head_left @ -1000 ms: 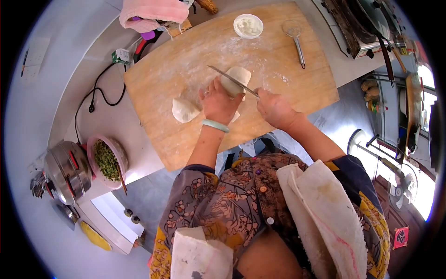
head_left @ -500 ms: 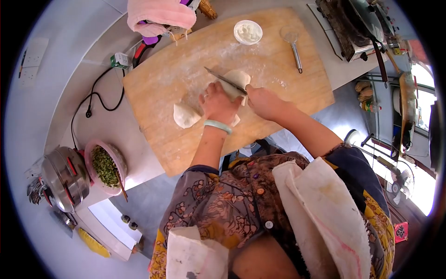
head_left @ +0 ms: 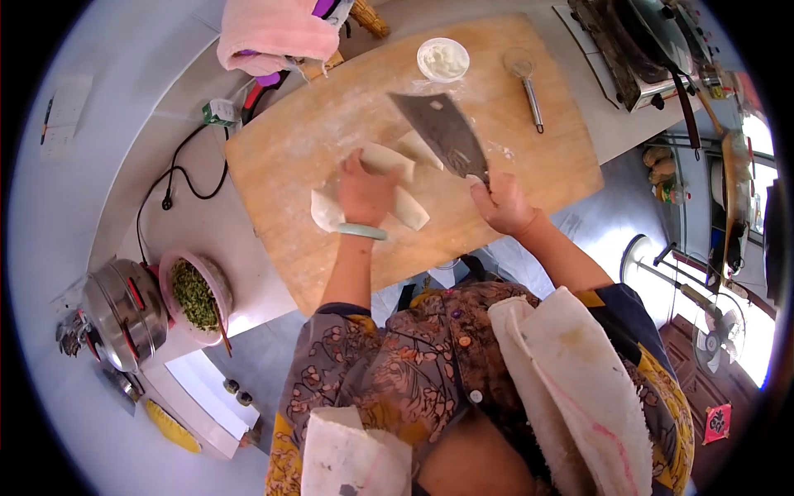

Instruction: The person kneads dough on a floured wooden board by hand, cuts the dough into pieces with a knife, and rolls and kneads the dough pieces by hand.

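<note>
My right hand grips a cleaver by its handle. The broad blade is raised and turned flat, pointing to the upper left. On the floured wooden board, my left hand has its fingers curled over a cut piece of white dough; the palm side is hidden. Other dough lies around that hand: a rounded piece to its left and a piece to its right. One more dough piece sits beside the blade, partly covered by it.
A white bowl of flour and a whisk are at the board's far side. To the left stand a pink bowl of chopped greens and a steel pot. A stove with a pan is at upper right.
The cleaver has come up off the dough and turned flat, with my right hand moving right and nearer. My left hand has shifted left with dough, which now lies separated.
</note>
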Demonstrator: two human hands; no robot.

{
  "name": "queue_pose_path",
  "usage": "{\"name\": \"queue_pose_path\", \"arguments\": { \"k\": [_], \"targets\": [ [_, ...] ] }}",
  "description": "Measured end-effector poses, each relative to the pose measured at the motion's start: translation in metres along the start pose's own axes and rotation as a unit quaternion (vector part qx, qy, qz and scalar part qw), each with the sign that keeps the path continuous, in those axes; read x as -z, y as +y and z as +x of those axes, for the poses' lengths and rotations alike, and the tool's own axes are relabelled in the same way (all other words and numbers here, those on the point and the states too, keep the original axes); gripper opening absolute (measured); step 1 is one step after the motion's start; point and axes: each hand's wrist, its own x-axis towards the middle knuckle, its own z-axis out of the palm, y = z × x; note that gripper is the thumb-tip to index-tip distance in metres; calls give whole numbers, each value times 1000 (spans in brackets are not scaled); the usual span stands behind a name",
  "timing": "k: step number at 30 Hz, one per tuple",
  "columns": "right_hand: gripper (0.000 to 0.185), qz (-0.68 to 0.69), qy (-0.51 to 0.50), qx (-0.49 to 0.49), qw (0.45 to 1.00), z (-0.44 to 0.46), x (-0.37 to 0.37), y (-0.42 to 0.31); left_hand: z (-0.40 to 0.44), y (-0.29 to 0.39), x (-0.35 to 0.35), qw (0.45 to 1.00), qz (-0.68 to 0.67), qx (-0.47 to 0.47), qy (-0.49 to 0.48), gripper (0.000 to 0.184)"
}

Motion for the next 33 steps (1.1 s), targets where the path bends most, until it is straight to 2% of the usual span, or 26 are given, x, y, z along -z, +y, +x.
{"name": "queue_pose_path", "arguments": {
  "k": [1,3,4,7,8,11,12,15,18,21,24,27,30,32,33],
  "targets": [
    [14,9,18,-3,1000,-1,8,-8,7,-2,5,1000,-8,-15,18,81],
    [14,145,21,-118,982,2,18,-18,17,-6,12,999,-10,-35,6,80],
    [15,211,25,-172,962,4,21,-21,22,-7,14,999,-12,-47,0,79],
    [24,371,47,-247,894,4,32,-8,35,-18,18,992,16,-119,-49,84],
    [28,382,61,-266,883,3,35,1,34,-24,15,988,41,-138,-64,88],
    [21,222,131,-278,925,6,53,26,12,-10,26,991,-16,-120,-58,86],
    [25,54,175,-281,942,9,62,30,6,-10,28,992,-25,-116,-48,84],
    [28,-127,172,-231,949,24,103,49,-9,-7,35,989,-86,-117,-15,78],
    [36,-189,222,-88,953,51,128,96,-28,10,42,988,-108,-112,16,71],
    [38,-234,164,-129,949,86,142,134,-40,15,41,990,-97,-99,34,65],
    [39,-277,161,-95,943,114,150,157,-53,16,43,989,-97,-98,49,61],
    [38,-261,136,-137,946,132,154,182,-67,0,39,990,-74,-93,78,58],
    [43,-361,176,-83,912,139,146,226,-82,-5,38,988,-75,-68,113,55],
    [45,-384,195,-66,900,141,143,249,-99,-6,39,987,-72,-45,136,54],
    [44,-358,169,-92,914,145,147,248,-97,-7,33,985,-71,-51,151,53]
  ]
}}
